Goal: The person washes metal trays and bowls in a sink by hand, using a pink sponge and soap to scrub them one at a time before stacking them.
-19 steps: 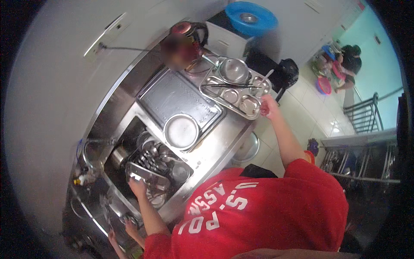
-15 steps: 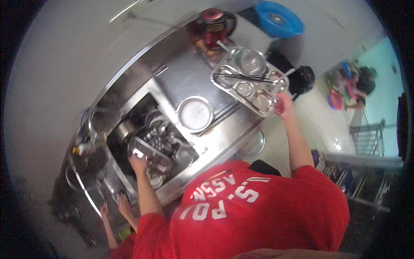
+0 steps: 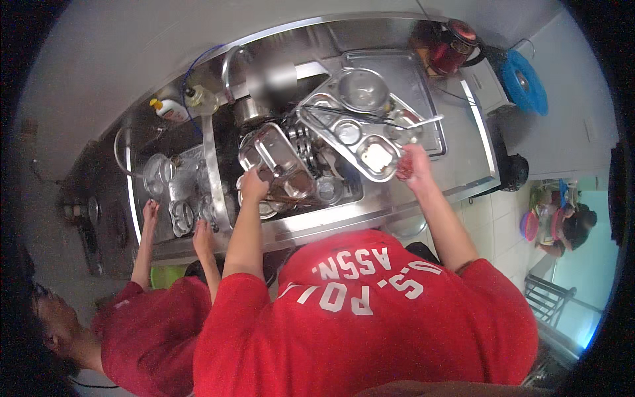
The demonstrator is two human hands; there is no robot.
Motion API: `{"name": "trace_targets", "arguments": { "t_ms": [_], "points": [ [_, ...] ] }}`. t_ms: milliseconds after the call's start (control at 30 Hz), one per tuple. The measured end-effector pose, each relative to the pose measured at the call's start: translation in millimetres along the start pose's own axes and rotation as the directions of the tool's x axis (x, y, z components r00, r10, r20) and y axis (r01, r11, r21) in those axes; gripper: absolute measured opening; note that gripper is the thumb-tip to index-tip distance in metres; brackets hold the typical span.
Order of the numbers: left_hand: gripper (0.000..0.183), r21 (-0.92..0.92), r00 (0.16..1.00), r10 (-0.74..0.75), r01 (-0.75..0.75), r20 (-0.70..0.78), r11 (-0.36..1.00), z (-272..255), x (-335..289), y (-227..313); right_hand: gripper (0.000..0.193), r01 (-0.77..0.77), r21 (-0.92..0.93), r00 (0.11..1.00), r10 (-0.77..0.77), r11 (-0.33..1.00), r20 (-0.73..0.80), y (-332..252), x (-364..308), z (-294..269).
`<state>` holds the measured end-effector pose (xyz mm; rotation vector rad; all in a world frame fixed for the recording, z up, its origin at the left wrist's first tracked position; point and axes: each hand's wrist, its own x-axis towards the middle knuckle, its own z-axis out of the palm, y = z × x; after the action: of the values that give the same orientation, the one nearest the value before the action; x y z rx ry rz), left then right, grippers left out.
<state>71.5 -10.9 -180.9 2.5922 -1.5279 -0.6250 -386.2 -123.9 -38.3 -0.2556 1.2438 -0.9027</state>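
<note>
While I watch, the right hand (image 3: 413, 165) grips a steel tray (image 3: 349, 153) by its corner, over the right side of the sink (image 3: 215, 173); the left hand (image 3: 254, 186) seems to grasp a rectangular pan (image 3: 276, 142) there. Dishes (image 3: 329, 190) already crowd the sink, but a bowl (image 3: 363, 91) and chopsticks (image 3: 354, 114) lie uncleared on the tray.

Lg wht block ltrs (image 3: 360, 303), upside down, on red T-shirt (image 3: 423, 344) front.

1 head-worn fisheye camera looks down from near above the steel counter (image 3: 463, 147).
</note>
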Motion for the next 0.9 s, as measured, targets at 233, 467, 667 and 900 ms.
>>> {"name": "trace_targets", "arguments": {
  "t_ms": [233, 467, 667, 900],
  "points": [
    [0.052, -0.12, 0.994, 0.112, -0.113, -0.015, 0.986, 9.5, 0.0, -9.0, 0.021, -0.155, 0.061, 0.977, 0.144, 0.986, 0.156, 87.8, 48.4, 88.3],
    [0.038, -0.296, 0.963, 0.176, -0.232, -0.205, 0.927, -20.5, 18.3, -11.5, 0.013, -0.204, 0.163, 0.97, 0.178, 0.965, 0.164, 157.7, 112.3, 114.1],
    [0.036, -0.215, 0.958, 0.281, -0.265, 0.048, 0.94, -17.2, 42.3, -29.0, 0.018, -0.173, 0.268, 0.979, 0.137, 0.948, 0.149, 183.7, 141.6, 140.4],
    [0.052, -0.194, 0.975, -0.019, -0.024, -0.22, 0.981, -13.4, 44.4, -8.4, 0.03, -0.2, 0.181, 0.974, 0.175, 0.963, 0.141, 199.3, 172.0, 113.5]
  ]
}}
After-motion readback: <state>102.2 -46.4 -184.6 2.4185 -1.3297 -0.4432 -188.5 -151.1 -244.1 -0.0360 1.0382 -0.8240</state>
